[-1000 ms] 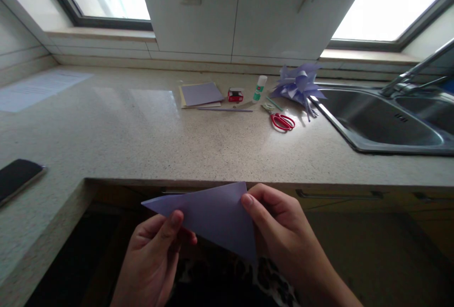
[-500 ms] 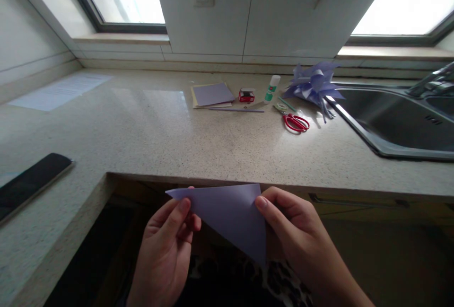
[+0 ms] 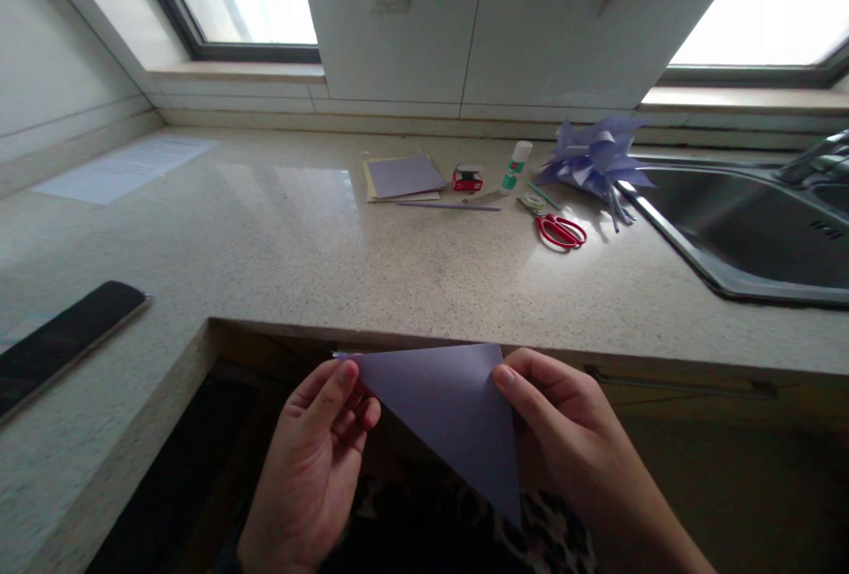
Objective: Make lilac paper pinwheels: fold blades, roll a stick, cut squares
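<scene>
A purple sheet of paper, folded into a triangle, is held between my two hands in front of the counter's edge. My left hand pinches its left corner between thumb and fingers. At the upper right corner, my right hand grips the paper with the thumb on top; some of its fingers are hidden behind the sheet. The triangle's lowest corner hangs down free above my patterned clothing.
On the counter lie a stack of purple paper, a thin purple stick, a small red box, red-handled scissors and purple paper flowers. A glue stick stands upright. A sink is right, a dark phone-like object left.
My left thumb and fingers have moved closer to the paper's left tip, covering more of it. The paper's lower corner hangs slightly lower. The whole view has shifted a little.
</scene>
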`<control>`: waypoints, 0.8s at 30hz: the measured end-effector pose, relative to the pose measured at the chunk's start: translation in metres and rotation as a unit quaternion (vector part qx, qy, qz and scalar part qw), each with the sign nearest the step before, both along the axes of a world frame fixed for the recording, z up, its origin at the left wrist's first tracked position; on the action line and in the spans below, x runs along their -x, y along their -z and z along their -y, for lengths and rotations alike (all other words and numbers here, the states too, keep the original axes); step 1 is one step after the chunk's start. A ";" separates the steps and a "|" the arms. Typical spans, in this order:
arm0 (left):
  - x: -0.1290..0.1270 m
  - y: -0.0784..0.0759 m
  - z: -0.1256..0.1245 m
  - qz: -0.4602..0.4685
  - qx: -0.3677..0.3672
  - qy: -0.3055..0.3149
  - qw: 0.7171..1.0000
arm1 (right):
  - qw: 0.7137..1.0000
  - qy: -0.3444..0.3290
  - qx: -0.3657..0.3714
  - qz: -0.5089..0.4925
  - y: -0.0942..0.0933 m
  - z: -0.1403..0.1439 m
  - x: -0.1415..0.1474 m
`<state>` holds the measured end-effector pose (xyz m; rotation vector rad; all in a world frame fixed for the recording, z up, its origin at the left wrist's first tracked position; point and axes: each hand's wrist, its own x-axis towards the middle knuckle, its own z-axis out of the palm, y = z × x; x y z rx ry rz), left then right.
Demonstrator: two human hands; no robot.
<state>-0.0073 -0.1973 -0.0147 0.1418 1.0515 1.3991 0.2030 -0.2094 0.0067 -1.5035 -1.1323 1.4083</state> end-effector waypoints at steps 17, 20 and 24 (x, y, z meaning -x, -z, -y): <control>0.001 -0.002 -0.003 -0.148 -0.059 -0.051 0.986 | 0.998 -0.027 -0.019 0.044 -0.001 0.001 -0.002; 0.001 -0.001 -0.003 -0.178 -0.073 -0.051 0.980 | 0.998 -0.031 -0.026 0.054 -0.003 0.000 -0.002; 0.001 0.002 -0.005 -0.182 -0.090 -0.052 0.978 | 0.997 -0.034 -0.036 0.062 -0.003 -0.002 -0.001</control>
